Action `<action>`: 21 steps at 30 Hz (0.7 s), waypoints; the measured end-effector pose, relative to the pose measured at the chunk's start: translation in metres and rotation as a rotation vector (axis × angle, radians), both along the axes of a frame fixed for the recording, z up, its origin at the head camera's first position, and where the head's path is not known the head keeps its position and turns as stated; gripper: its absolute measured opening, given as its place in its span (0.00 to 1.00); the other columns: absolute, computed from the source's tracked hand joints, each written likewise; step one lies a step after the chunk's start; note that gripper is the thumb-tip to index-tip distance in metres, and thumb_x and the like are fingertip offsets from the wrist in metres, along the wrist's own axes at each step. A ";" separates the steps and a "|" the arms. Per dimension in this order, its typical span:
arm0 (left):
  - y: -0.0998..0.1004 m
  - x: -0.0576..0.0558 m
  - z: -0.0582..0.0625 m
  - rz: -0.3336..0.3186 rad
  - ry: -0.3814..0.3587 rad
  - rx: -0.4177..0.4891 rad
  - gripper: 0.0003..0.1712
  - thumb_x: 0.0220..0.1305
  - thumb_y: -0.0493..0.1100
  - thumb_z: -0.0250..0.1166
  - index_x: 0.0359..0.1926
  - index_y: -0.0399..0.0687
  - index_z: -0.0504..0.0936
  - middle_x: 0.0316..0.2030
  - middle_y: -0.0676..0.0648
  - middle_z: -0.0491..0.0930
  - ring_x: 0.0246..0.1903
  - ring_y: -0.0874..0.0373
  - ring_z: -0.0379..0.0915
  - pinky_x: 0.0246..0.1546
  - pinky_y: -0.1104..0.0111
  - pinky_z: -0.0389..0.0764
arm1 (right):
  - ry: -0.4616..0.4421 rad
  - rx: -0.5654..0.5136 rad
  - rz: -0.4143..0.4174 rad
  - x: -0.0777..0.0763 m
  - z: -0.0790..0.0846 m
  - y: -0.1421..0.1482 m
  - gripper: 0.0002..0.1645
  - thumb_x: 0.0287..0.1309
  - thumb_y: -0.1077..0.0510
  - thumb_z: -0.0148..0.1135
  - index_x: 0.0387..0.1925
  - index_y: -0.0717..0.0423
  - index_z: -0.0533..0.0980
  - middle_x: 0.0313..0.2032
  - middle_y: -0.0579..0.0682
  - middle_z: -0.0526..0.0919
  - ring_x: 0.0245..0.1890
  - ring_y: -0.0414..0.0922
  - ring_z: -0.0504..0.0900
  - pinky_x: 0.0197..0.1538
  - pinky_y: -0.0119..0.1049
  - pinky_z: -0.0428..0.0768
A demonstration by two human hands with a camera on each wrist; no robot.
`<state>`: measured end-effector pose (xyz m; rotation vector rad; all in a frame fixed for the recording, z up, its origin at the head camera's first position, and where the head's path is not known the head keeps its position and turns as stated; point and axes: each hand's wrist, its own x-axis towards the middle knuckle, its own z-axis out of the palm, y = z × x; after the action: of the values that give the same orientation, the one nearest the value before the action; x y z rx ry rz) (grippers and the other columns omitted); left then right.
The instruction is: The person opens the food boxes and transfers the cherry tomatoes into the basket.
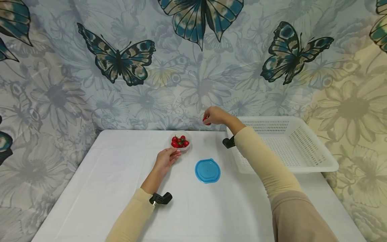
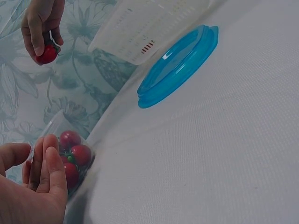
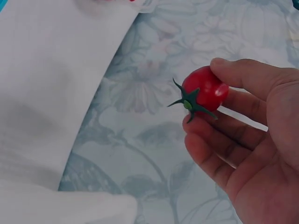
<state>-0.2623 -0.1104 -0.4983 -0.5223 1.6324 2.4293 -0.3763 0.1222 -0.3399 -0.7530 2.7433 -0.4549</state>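
My right hand [image 1: 216, 116] pinches a red cherry tomato [image 3: 208, 83] between thumb and fingers, its green star-shaped stem end facing outward in the right wrist view. It is raised past the table's far edge, left of a white slotted basket [image 1: 320, 167]. A small clear plastic container [image 1: 185, 149] near the back edge holds several more cherry tomatoes [image 1: 179, 142]. My left hand [image 1: 167, 159] is at the container's near side, fingers fairly straight and fingertips right at its wall, thumb apart. In the left wrist view those fingers hide part of the container.
A round blue lid [image 1: 207, 171] lies on the white-covered table [image 1: 99, 188], between container and basket. Something red [image 2: 147, 47] shows through the basket's slots in the left wrist view. A butterfly-print cloth [image 1: 205, 84] hangs behind the table.
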 end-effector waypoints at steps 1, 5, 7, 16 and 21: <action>0.000 0.000 0.000 0.002 -0.002 -0.001 0.09 0.70 0.37 0.56 0.47 0.37 0.74 0.28 0.52 0.84 0.30 0.64 0.83 0.35 0.77 0.83 | 0.002 0.001 -0.002 0.000 0.001 0.002 0.12 0.61 0.58 0.60 0.40 0.63 0.82 0.35 0.55 0.86 0.38 0.49 0.82 0.46 0.42 0.81; 0.000 0.001 0.001 0.006 -0.006 0.001 0.08 0.70 0.37 0.57 0.46 0.38 0.74 0.28 0.52 0.84 0.30 0.64 0.83 0.35 0.77 0.83 | 0.010 -0.005 -0.009 0.000 0.004 0.010 0.12 0.60 0.58 0.59 0.39 0.63 0.82 0.34 0.56 0.86 0.36 0.49 0.81 0.44 0.43 0.80; 0.000 0.000 0.000 0.003 -0.006 0.002 0.08 0.70 0.38 0.57 0.46 0.38 0.74 0.29 0.51 0.84 0.30 0.64 0.83 0.35 0.77 0.83 | 0.014 -0.004 -0.018 0.000 0.005 0.014 0.11 0.60 0.59 0.59 0.37 0.63 0.82 0.33 0.55 0.85 0.35 0.49 0.80 0.43 0.43 0.80; 0.001 0.000 -0.001 -0.009 -0.001 0.003 0.08 0.70 0.38 0.56 0.46 0.37 0.73 0.29 0.51 0.84 0.30 0.64 0.83 0.35 0.77 0.83 | 0.046 -0.002 -0.048 -0.003 0.005 0.038 0.10 0.60 0.59 0.60 0.36 0.63 0.82 0.32 0.55 0.85 0.35 0.49 0.80 0.43 0.44 0.80; 0.000 0.000 -0.002 -0.004 0.011 0.016 0.08 0.70 0.37 0.56 0.45 0.36 0.74 0.28 0.51 0.84 0.31 0.64 0.83 0.36 0.77 0.83 | 0.078 -0.005 -0.066 -0.004 0.009 0.050 0.11 0.60 0.58 0.61 0.37 0.63 0.82 0.33 0.56 0.86 0.36 0.50 0.82 0.43 0.46 0.80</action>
<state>-0.2625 -0.1104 -0.5000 -0.5035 1.6154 2.4439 -0.3808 0.1722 -0.3305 -0.6973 2.8482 -0.4551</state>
